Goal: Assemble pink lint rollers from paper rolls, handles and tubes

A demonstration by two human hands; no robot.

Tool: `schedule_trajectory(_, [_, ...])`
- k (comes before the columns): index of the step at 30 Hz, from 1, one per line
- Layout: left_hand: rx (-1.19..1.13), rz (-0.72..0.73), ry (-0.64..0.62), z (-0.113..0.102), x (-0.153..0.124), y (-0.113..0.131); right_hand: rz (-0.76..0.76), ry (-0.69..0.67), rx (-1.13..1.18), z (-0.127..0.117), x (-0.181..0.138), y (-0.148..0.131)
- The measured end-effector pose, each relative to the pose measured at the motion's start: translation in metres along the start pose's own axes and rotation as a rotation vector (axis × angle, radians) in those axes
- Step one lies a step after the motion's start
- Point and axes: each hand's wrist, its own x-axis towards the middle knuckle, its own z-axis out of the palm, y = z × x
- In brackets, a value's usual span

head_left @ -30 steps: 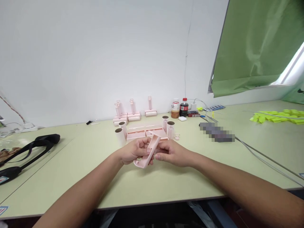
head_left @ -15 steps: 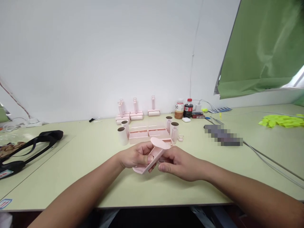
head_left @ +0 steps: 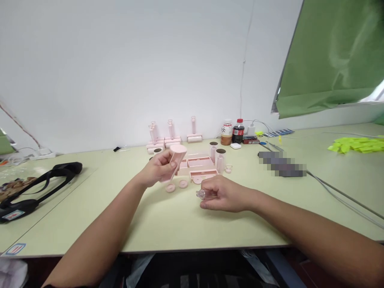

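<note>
Left hand (head_left: 157,171) grips the pink handle (head_left: 176,159) above the table (head_left: 180,228) centre; right hand (head_left: 225,198) pinches a clear cap (head_left: 200,194). Assembled rollers (head_left: 171,141) stand at the far edge; loose discs (head_left: 170,187) lie unfitted.

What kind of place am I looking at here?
Probably a small hand-assembly workbench. Pink plastic trays of parts lie on a long pale green table, and finished pink rollers stand by the wall. The left hand holds a pink plastic handle, the right hand a small clear part.
</note>
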Motion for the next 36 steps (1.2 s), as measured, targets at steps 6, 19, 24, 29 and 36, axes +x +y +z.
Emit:
schedule_trajectory(6, [0.714,-0.131,0.158,-0.007,0.009,-0.024,-0.076,-0.044,-0.221,0.036,0.009,-0.009])
schedule_trajectory(19, [1.237,-0.235,-0.022,0.002,0.018,-0.053,0.062,-0.154,-0.345,0.068,0.063,-0.019])
schedule_trajectory(24, [1.256,-0.258,-0.034,0.001,0.02,-0.058,0.047,-0.2,-0.355,0.067,0.061,-0.02])
schedule_trajectory(29, [1.249,-0.234,-0.058,0.005,0.02,-0.056,0.072,-0.252,-0.378,0.064,0.062,-0.024])
schedule_trajectory(36, [1.204,-0.097,-0.164,0.004,0.016,-0.046,0.114,-0.26,-0.336,0.062,0.065,-0.021])
